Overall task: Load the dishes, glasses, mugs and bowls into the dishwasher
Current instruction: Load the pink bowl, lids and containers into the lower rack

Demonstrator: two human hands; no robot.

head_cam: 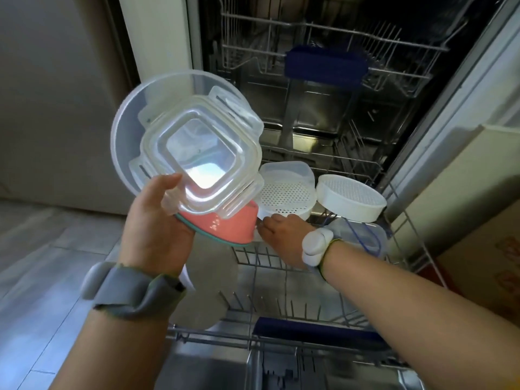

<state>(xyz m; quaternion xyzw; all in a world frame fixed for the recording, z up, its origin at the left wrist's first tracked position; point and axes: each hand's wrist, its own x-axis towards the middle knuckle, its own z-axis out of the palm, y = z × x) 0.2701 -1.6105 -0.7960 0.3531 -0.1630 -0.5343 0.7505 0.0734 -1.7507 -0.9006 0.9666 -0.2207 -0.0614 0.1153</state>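
Loading looks partly done; two white perforated plastic steamer trays point(287, 197) already sit in the pulled-out wire lower rack point(281, 277); the right hand point(284, 235) touches one, fingers hidden, grip unclear; the left hand point(157, 220) grips a stack of clear plastic lids and a pink bowl point(197, 153), still unloaded above the rack.
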